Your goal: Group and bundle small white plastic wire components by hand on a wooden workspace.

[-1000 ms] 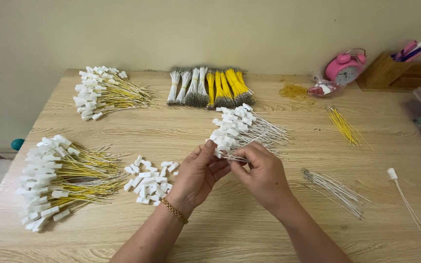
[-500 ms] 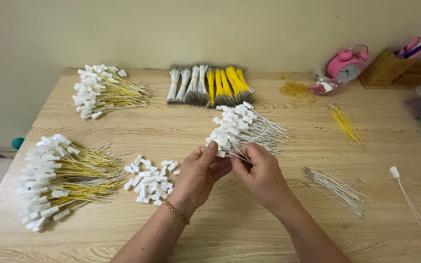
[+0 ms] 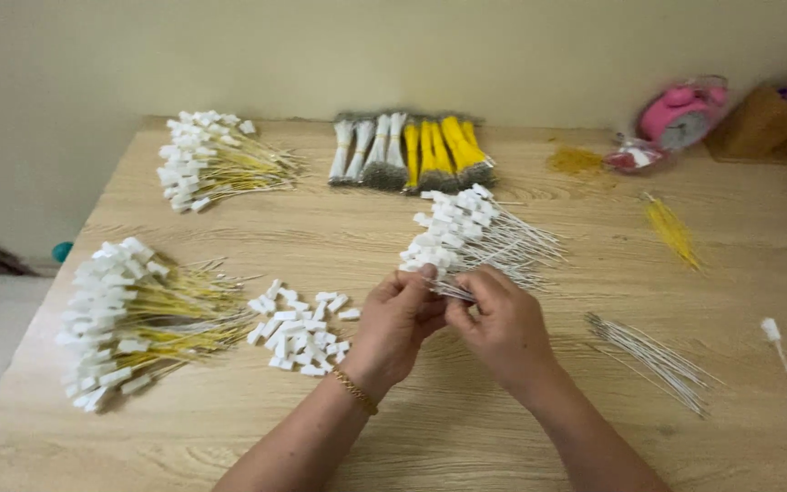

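Both hands meet at table centre, fingertips touching. Left hand [image 3: 398, 319] and right hand [image 3: 501, 326] are each closed in a pinch on a thin white wire [image 3: 453, 292] that spans between them; can't tell if a cap is on it, too small. Left wrist wears a gold bracelet [image 3: 355, 391].

Wire sits just at the near edge of the white-wire pile [image 3: 471, 232], capped w/ white blocks, fanned out right behind the fingers and touching them.

Left of the left hand, near: loose white caps [image 3: 301, 328] scattered on the table [image 3: 393, 437]. Further left: big bundle of yellow wires w/ white caps [image 3: 134, 314], caps pointing left.

Right of the right hand, near: bare white wires [image 3: 653, 355] lying diagonal. Far right edge: single capped wire [image 3: 781, 351].

Back row: 2nd capped yellow bundle [image 3: 207, 164] at back left; tied bunches, white and yellow [image 3: 407, 155], at back centre; small yellow wire heap [image 3: 671, 228] at right; yellow tangle [image 3: 576, 161] near the wall. Back right corner: pink clock [image 3: 680, 114], partly blurred, beside a brown box [image 3: 767, 132].
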